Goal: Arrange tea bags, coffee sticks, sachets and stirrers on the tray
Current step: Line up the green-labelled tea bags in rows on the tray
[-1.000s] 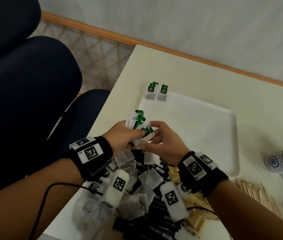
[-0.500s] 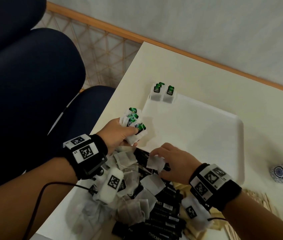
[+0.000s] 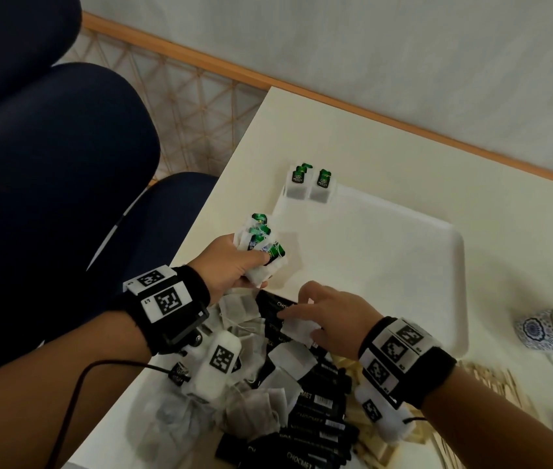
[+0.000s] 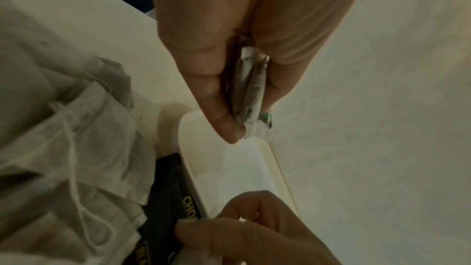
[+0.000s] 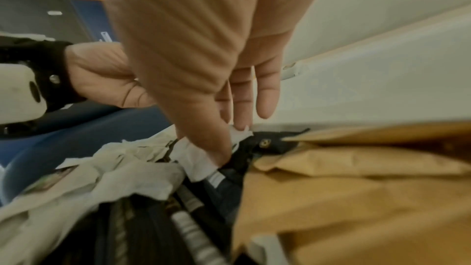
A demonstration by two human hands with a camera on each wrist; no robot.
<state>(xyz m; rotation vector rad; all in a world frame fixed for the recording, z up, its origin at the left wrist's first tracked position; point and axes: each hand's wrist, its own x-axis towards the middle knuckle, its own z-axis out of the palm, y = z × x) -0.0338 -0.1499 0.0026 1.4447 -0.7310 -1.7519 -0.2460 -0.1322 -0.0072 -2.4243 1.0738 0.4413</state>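
Observation:
My left hand (image 3: 234,265) grips a bunch of tea bags (image 3: 261,245) with green tags beside the near left corner of the white tray (image 3: 403,252); the left wrist view shows the same bunch (image 4: 248,86) pinched between thumb and fingers. My right hand (image 3: 329,316) is down on the pile in front of the tray and pinches one white tea bag (image 3: 297,328), also seen as the tea bag (image 5: 201,158) under its thumb. Two small stacks of tea bags (image 3: 310,184) stand in the tray's far left corner.
The pile at the table's near edge holds loose tea bags (image 3: 251,407), black coffee sticks (image 3: 315,418) and tan sachets (image 5: 356,178). Wooden stirrers (image 3: 491,377) lie to the right, near a blue-patterned cup (image 3: 552,330). A dark blue chair (image 3: 48,164) stands left of the table.
My right hand left the bunch in my left hand, dropped to the pile and took hold of a loose tea bag. The left hand kept its bunch near the tray corner.

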